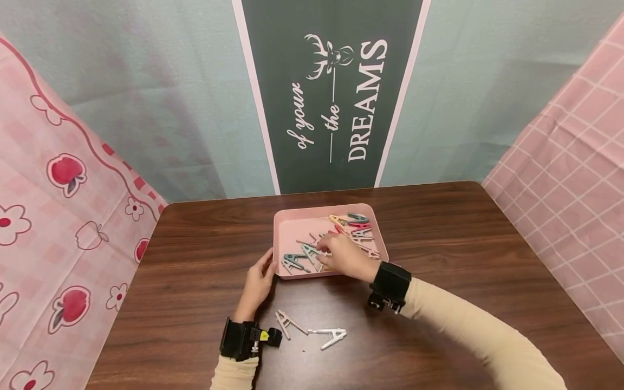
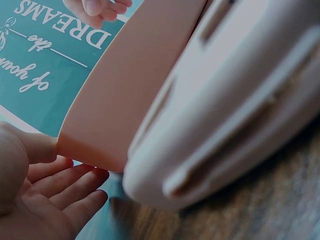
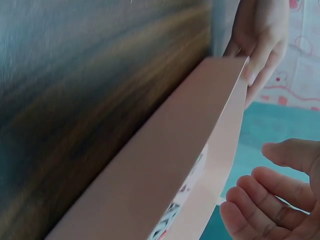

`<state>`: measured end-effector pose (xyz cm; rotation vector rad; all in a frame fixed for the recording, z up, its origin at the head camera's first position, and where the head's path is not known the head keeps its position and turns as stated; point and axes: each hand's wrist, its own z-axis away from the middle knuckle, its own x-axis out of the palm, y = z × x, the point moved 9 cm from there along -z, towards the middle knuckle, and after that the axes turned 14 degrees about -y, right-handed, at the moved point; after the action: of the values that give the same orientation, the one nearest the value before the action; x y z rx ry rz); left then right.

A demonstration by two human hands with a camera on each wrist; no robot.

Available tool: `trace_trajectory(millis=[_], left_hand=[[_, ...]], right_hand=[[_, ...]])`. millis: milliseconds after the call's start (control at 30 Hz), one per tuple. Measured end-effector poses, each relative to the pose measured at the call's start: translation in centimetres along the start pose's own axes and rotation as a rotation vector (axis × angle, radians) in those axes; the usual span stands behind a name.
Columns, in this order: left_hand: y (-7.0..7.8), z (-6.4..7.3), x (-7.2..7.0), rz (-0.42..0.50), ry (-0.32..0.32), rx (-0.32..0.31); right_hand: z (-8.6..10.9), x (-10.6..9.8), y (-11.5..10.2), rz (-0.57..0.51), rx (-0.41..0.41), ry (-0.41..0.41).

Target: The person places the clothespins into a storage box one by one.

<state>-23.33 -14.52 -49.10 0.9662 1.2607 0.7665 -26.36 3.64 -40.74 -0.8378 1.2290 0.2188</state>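
Observation:
A pink tray (image 1: 297, 227) holds several plastic clothespins, among them a mint green clothespin (image 1: 310, 253) and a dark teal clothespin (image 1: 294, 260) at its front left. My left hand (image 1: 257, 283) rests at the tray's left front corner, its thumb against the wall and its fingers extended outside it in the left wrist view. Over the tray's front part hovers my right hand (image 1: 347, 254), close by the mint green clothespin. In the right wrist view, its fingers (image 3: 255, 200) are loosely bent, with the thumb apart and nothing between them.
In front of the tray, a pale pink clothespin (image 1: 287, 324) and a white clothespin (image 1: 333, 337) lie on the brown wooden table (image 1: 209, 238). Red, yellow and other clothespins crowd the tray's right side. Cloth hangings stand behind the table and on both sides.

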Motion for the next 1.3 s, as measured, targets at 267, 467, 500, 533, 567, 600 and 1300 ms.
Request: trace_trajectory(millis=[267, 467, 500, 533, 567, 600, 1300], left_hand=[[-0.1, 0.0, 0.1, -0.008, -0.005, -0.015], [-0.2, 0.0, 0.1, -0.003, -0.004, -0.019], [-0.2, 0.0, 0.1, -0.002, -0.004, -0.018], [-0.1, 0.0, 0.1, -0.002, -0.004, -0.017], [-0.2, -0.1, 0.1, -0.001, -0.005, -0.017], [-0.1, -0.1, 0.1, -0.001, -0.005, -0.016], [-0.5, -0.1, 0.2, 0.002, -0.013, -0.038]], right_hand=[[1.5, 0.8, -2.3, -0.004, -0.084, 0.0], [1.9, 1.8, -3.5, 0.003, -0.112, -0.03], [1.9, 1.9, -3.7, 0.006, -0.113, -0.033], [2.0, 2.0, -3.8, 0.008, -0.115, -0.036], [2.1, 2.2, -4.0, 0.004, -0.118, -0.04], [2.1, 2.3, -4.1, 0.0, -0.121, -0.045], [2.5, 6.5, -6.6, -0.056, -0.153, -0.152]])
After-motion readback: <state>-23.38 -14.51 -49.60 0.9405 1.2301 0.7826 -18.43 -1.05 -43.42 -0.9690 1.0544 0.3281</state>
